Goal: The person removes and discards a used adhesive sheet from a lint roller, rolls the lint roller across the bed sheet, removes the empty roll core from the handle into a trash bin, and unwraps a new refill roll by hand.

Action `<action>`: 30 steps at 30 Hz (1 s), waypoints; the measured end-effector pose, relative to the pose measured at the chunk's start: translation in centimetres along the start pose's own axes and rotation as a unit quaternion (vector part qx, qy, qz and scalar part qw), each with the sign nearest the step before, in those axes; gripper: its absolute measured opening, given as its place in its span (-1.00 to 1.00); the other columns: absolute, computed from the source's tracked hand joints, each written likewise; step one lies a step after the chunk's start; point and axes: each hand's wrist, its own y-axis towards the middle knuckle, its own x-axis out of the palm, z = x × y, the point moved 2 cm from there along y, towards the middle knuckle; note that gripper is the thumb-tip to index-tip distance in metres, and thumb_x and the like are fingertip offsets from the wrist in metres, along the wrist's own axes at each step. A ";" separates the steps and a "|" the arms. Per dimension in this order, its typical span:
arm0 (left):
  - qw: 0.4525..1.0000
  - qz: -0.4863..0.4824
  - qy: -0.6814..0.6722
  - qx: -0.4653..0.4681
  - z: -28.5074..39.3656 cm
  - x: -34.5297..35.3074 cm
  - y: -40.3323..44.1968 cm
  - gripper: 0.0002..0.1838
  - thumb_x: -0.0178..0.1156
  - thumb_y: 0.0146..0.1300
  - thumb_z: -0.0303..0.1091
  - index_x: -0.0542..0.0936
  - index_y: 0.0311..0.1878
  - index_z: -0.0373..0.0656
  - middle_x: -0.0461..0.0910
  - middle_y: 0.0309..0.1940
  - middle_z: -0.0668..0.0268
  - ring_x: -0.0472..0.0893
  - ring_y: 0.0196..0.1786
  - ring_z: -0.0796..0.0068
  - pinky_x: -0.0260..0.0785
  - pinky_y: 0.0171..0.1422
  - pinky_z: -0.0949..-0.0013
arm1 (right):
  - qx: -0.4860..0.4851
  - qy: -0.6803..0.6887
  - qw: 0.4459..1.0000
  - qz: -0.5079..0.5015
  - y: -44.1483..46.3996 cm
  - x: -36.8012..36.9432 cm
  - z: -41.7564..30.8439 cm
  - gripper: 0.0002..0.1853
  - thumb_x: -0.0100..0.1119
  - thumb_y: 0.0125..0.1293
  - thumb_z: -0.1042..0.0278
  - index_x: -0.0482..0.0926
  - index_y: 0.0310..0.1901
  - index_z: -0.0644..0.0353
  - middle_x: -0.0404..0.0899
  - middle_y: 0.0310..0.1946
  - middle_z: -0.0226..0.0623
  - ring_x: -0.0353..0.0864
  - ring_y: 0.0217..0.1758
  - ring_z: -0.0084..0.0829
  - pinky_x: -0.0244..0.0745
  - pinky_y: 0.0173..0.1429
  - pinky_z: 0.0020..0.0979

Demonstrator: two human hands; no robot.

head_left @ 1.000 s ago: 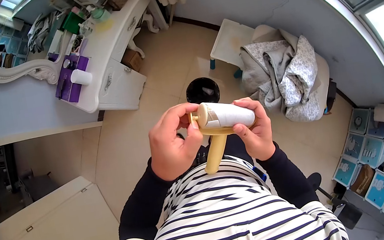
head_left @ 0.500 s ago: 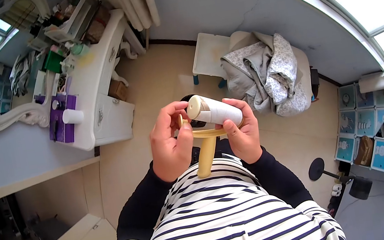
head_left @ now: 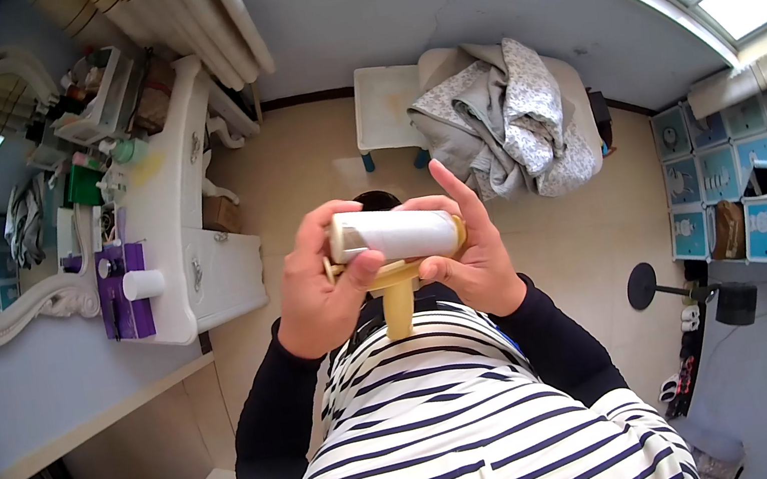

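Note:
A lint roller with a white paper roll (head_left: 400,233) and a yellow handle (head_left: 399,310) is held in front of my striped shirt. The roll lies nearly level, and the handle points back towards my body. My left hand (head_left: 319,291) is closed round the left end of the roll, its thumb on the near side. At the other end, my right hand (head_left: 480,269) grips the roll and frame between thumb and fingers, with one finger raised and stretched out. A yellow end piece shows by my left fingers; whether it is joined to the frame I cannot tell.
A white dressing table (head_left: 183,222) with a mirror, a purple box (head_left: 120,322) and a white cup-like thing stands at left. Ahead are a small white table (head_left: 382,108) and a heap of grey patterned cloth (head_left: 515,116). Blue storage cubes (head_left: 749,178) stand at right.
The roll has turned from slanting down rightwards to nearly level. My left hand has moved from beside its end onto it, and a right finger has lifted. The view has shifted.

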 end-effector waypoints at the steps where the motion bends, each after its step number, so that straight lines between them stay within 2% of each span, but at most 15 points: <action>1: 0.999 0.016 -0.044 -0.015 -0.3 -0.1 -0.1 -0.36 0.37 0.43 0.06 0.43 0.32 -0.21 0.61 -0.11 0.33 0.57 -0.13 0.64 0.46 -0.05 0.53 | 0.012 0.022 1.000 0.010 -0.3 0.0 0.0 -0.10 0.34 0.49 0.26 -0.03 0.67 0.14 0.46 0.36 -0.09 0.61 0.25 -0.38 0.55 0.34 -0.32; 3: 0.989 0.051 -0.129 -0.047 -1.1 -0.4 -0.1 -0.31 0.37 0.40 0.14 0.41 0.33 -0.16 0.52 -0.09 0.43 0.47 -0.19 0.71 0.36 -0.14 0.61 | 0.037 0.068 0.997 0.027 -0.6 -0.1 0.2 -0.13 0.26 0.55 0.23 -0.08 0.67 0.17 0.46 0.36 -0.07 0.64 0.24 -0.36 0.56 0.35 -0.29; 4: 0.988 0.055 -0.137 -0.050 -1.1 -0.6 0.1 -0.28 0.37 0.37 0.20 0.41 0.33 -0.14 0.49 -0.13 0.47 0.40 -0.26 0.74 0.28 -0.21 0.61 | 0.023 0.061 0.997 0.030 -0.4 0.0 0.2 -0.27 0.15 0.62 0.22 0.04 0.62 0.26 0.51 0.30 -0.10 0.68 0.20 -0.37 0.57 0.35 -0.30; 7: 0.989 0.049 -0.133 -0.048 -1.3 -0.8 -0.1 -0.27 0.35 0.37 0.23 0.41 0.33 -0.14 0.50 -0.12 0.46 0.41 -0.26 0.72 0.28 -0.20 0.60 | 0.046 0.030 0.998 0.015 -0.5 0.1 0.6 -0.39 0.12 0.63 0.26 0.19 0.55 0.31 0.56 0.23 -0.15 0.69 0.18 -0.39 0.57 0.34 -0.32; 8: 0.988 0.062 -0.136 -0.044 -1.3 -0.6 -0.2 -0.27 0.34 0.38 0.23 0.41 0.33 -0.15 0.51 -0.11 0.46 0.41 -0.25 0.72 0.29 -0.19 0.59 | 0.044 0.035 0.998 0.026 -0.5 0.3 0.4 -0.49 0.09 0.65 0.29 0.29 0.49 0.33 0.59 0.17 -0.20 0.69 0.15 -0.42 0.58 0.32 -0.36; 17: 0.973 0.173 -0.154 0.002 -1.8 0.6 -0.7 -0.34 0.21 0.51 0.17 0.34 0.39 -0.13 0.56 0.00 0.33 0.48 -0.17 0.61 0.36 -0.09 0.52 | 0.039 0.028 0.998 0.031 1.0 0.9 0.2 -0.58 0.03 0.68 0.32 0.34 0.42 0.31 0.57 0.14 -0.23 0.67 0.05 -0.52 0.58 0.19 -0.46; 23: 0.956 0.185 -0.229 0.010 -0.5 2.0 -1.0 -0.51 0.07 0.65 -0.10 0.26 0.47 -0.09 0.59 0.02 0.13 0.52 -0.29 0.54 0.42 -0.14 0.43 | 0.042 0.016 0.998 0.035 2.3 1.0 0.7 -0.58 -0.17 0.73 0.25 0.33 0.44 0.29 0.50 0.05 -0.28 0.59 -0.06 -0.54 0.52 0.15 -0.44; 25: 0.951 0.203 -0.234 0.011 -0.2 2.2 -0.9 -0.54 0.02 0.67 -0.17 0.24 0.48 -0.08 0.59 0.02 0.09 0.50 -0.34 0.55 0.40 -0.17 0.43 | 0.057 0.069 0.995 0.040 2.6 1.1 1.0 -0.53 -0.13 0.69 0.19 0.32 0.44 0.31 0.49 0.04 -0.26 0.61 -0.05 -0.48 0.53 0.15 -0.40; 29: 0.949 0.189 -0.251 0.013 -0.8 2.3 -1.1 -0.54 0.06 0.65 -0.20 0.25 0.48 -0.09 0.59 0.03 0.13 0.45 -0.37 0.59 0.36 -0.19 0.47 | 0.087 0.184 0.977 0.058 2.9 0.6 2.2 -0.47 -0.03 0.59 0.12 0.33 0.42 0.30 0.50 0.00 -0.25 0.63 -0.07 -0.42 0.56 0.12 -0.35; 30: 0.951 0.184 -0.247 0.008 -0.7 2.5 -1.2 -0.53 0.07 0.65 -0.20 0.26 0.47 -0.09 0.59 0.03 0.15 0.44 -0.37 0.60 0.34 -0.20 0.48 | 0.106 0.183 0.974 0.078 2.9 0.4 2.6 -0.39 0.06 0.53 0.01 0.34 0.40 0.29 0.52 -0.06 -0.28 0.64 -0.11 -0.42 0.59 0.06 -0.35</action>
